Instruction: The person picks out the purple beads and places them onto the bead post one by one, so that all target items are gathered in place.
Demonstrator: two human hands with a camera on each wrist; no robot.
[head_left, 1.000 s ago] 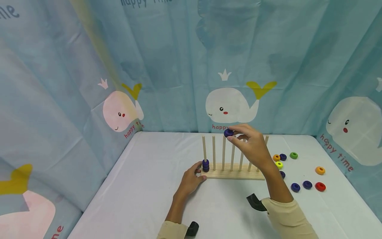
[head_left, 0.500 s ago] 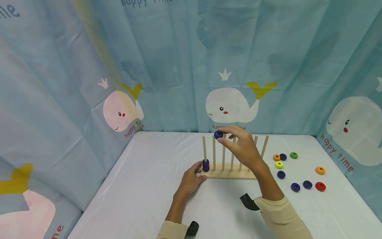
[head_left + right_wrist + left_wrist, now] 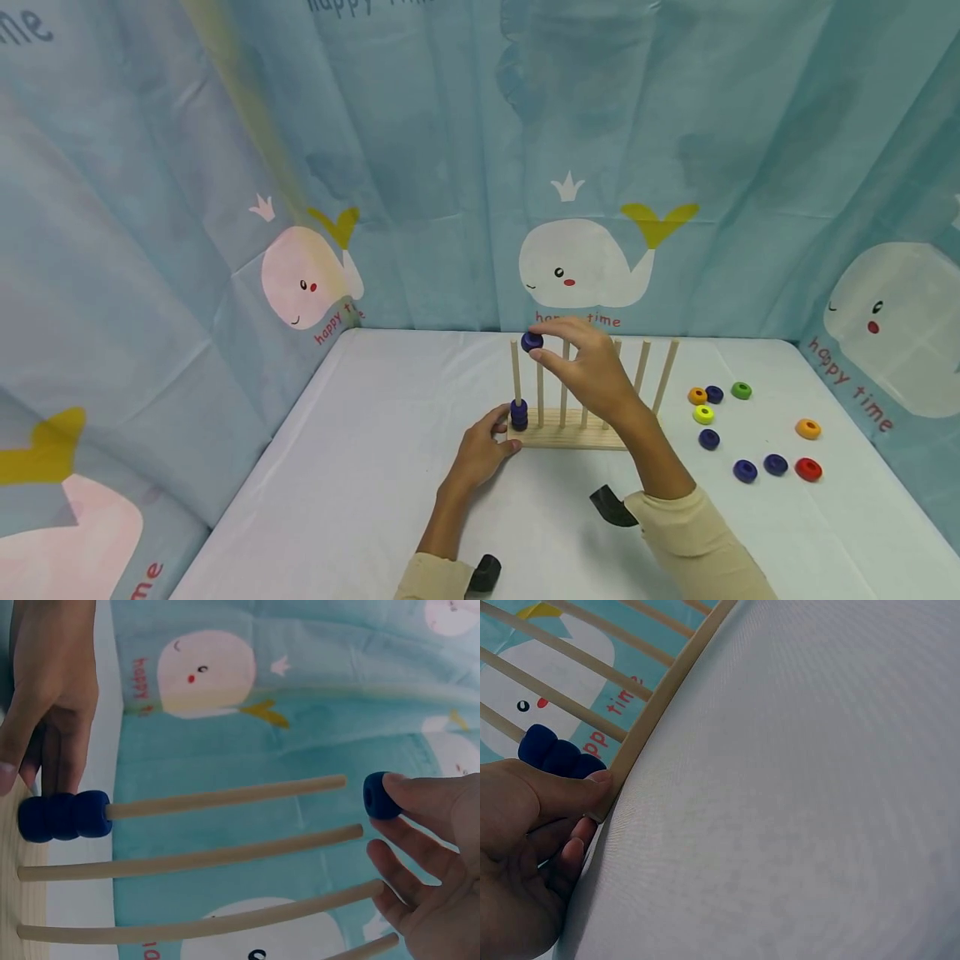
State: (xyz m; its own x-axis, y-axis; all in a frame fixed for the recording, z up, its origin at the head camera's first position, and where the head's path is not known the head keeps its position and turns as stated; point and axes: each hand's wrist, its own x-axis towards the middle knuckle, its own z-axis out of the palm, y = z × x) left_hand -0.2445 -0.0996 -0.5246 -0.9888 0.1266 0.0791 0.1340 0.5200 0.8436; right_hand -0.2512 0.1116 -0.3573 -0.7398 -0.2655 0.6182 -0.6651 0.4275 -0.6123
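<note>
A wooden peg stand point(image 3: 558, 439) with several upright pegs stands on the white table. Three dark blue beads point(image 3: 518, 416) are stacked at the bottom of its leftmost peg point(image 3: 225, 799). My left hand point(image 3: 478, 452) grips the left end of the base; the left wrist view has the thumb along the edge beside the stack and fingers below. Between thumb and fingertips, my right hand point(image 3: 592, 371) pinches another blue bead point(image 3: 379, 798). That bead is near the tip of the leftmost peg, just beyond it in the right wrist view, with its hole facing the peg.
Loose beads lie right of the stand: several blue ones point(image 3: 708, 439), two orange point(image 3: 807, 428), a yellow point(image 3: 703, 414), a green point(image 3: 741, 390) and a red point(image 3: 808, 469). A blue whale-print curtain point(image 3: 420, 275) hangs behind and beside the table point(image 3: 360, 483).
My right hand has carried the blue bead leftward over the peg tops, to near the leftmost peg. The left hand stays at the stand's left end.
</note>
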